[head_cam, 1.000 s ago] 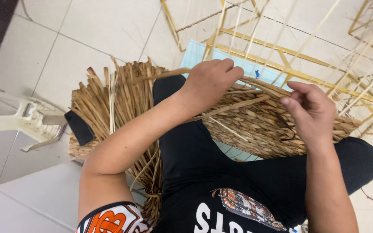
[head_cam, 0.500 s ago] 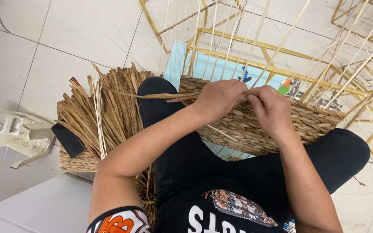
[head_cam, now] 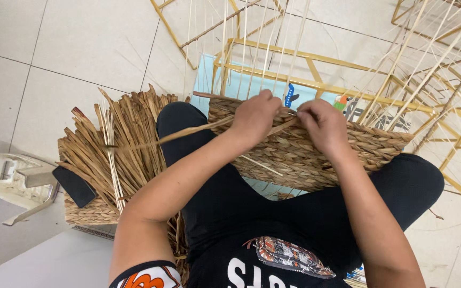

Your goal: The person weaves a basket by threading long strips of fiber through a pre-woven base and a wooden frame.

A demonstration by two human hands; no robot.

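Observation:
A partly woven straw basket [head_cam: 294,152] lies across my lap, its rim facing away from me. My left hand [head_cam: 254,117] grips a long flat straw strand [head_cam: 161,140] that trails off to the left. My right hand [head_cam: 321,124] pinches the same strand at the basket's top edge, close beside the left hand. Thin pale upright reeds [head_cam: 246,48] rise from the basket's rim beyond both hands.
A pile of loose dried straw [head_cam: 113,149] lies on the tile floor at my left, with a black phone [head_cam: 74,186] on it. A white plastic stool [head_cam: 6,184] is at far left. Yellow metal frames [head_cam: 348,69] stand ahead and right, over a light blue mat [head_cam: 252,85].
Both hands have come together at the basket's top edge; the right hand moved left toward the left hand, and the strand now stretches out to the left.

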